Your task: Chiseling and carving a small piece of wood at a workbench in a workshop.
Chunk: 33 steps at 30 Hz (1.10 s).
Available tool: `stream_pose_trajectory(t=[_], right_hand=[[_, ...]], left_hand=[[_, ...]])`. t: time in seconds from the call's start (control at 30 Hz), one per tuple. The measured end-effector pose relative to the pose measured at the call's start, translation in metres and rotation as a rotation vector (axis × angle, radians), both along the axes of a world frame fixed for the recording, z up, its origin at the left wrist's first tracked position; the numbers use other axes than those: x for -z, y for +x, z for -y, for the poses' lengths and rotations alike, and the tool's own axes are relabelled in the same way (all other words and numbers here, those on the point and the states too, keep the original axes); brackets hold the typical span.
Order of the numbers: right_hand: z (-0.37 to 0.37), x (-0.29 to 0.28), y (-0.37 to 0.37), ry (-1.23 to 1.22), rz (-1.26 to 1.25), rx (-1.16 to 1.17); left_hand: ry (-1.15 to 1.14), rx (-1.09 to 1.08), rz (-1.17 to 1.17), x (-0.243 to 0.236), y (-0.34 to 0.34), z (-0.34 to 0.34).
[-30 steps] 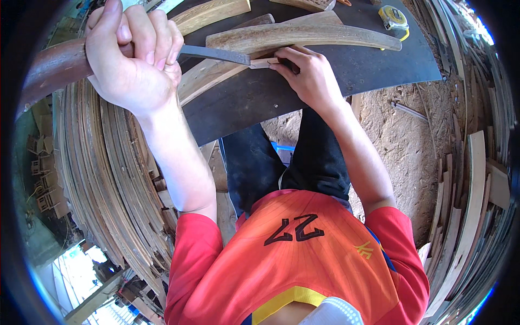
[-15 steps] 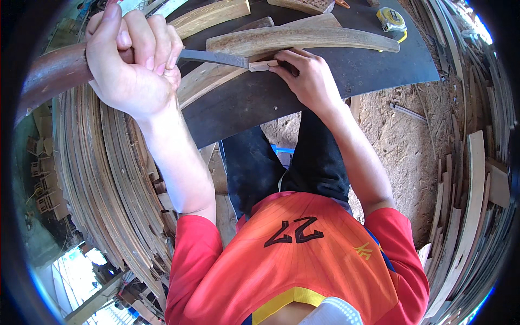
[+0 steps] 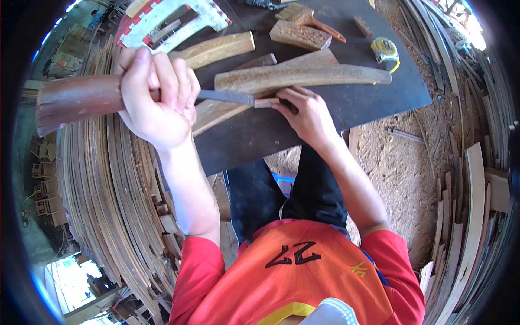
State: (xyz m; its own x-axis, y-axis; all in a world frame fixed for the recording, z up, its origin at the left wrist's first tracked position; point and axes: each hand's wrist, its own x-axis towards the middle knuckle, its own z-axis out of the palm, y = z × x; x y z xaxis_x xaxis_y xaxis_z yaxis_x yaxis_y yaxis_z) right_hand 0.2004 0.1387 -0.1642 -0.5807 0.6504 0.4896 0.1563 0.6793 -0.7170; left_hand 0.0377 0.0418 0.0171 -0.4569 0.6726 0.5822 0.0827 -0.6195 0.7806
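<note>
My left hand (image 3: pixel 160 103) grips the brown wooden handle (image 3: pixel 76 103) of a tool with a long, flat steel blade (image 3: pixel 225 96). The blade points right, and its end meets a small pale wooden piece (image 3: pixel 265 103), which my right hand (image 3: pixel 309 116) pinches with thumb and fingers at the near side of a long curved timber (image 3: pixel 303 74). Another wooden board (image 3: pixel 208 116) lies beneath, angled across the dark tabletop (image 3: pixel 374 103). Whether the blade cuts into the piece I cannot tell.
Behind are a red-and-white frame (image 3: pixel 214 16), wood blocks (image 3: pixel 300 35), a brush (image 3: pixel 325 30) and a yellow tape measure (image 3: pixel 384 51). Long stacked strips line both sides, left (image 3: pixel 97 206) and right (image 3: pixel 468 216). Small wooden chair-like items (image 3: pixel 43 184) sit at far left.
The view has shifted, so the table and both hands appear lower and more tools show at the back. The tool handle looks more level; both grips are unchanged.
</note>
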Motion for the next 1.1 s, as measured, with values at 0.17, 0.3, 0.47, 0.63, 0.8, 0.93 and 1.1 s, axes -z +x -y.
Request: stream_pose_trajectory(t=[0.17, 0.3, 0.47, 0.63, 0.8, 0.93, 1.1], right_hand=[[0.0047, -0.0080, 0.0005, -0.041, 0.054, -0.007], [0.0035, -0.0069, -0.0005, -0.011, 0.016, 0.010], [0.0037, -0.0093, -0.0009, -0.056, 0.058, 0.004], [0.0013, -0.0054, -0.0009, -0.004, 0.028, 0.005], [0.0023, -0.0082, 0.0001, -0.053, 0.056, -0.014], [0.0033, -0.0083, -0.0008, -0.066, 0.078, -0.005], [0.0047, -0.0092, 0.0006, -0.062, 0.084, -0.010]], left_hand=[[0.023, 0.019, 0.073, 0.0009, -0.0011, 0.0017], [0.022, 0.023, 0.032, -0.0014, 0.0031, 0.0016], [0.026, 0.016, 0.047, 0.0003, 0.0007, 0.0027], [0.028, 0.023, 0.074, 0.0003, -0.0034, 0.0021], [0.034, 0.009, 0.043, 0.0000, -0.0049, 0.0019], [0.034, 0.026, 0.071, 0.0018, -0.0049, 0.0040], [0.003, -0.021, 0.036, 0.0003, -0.0014, 0.0039]])
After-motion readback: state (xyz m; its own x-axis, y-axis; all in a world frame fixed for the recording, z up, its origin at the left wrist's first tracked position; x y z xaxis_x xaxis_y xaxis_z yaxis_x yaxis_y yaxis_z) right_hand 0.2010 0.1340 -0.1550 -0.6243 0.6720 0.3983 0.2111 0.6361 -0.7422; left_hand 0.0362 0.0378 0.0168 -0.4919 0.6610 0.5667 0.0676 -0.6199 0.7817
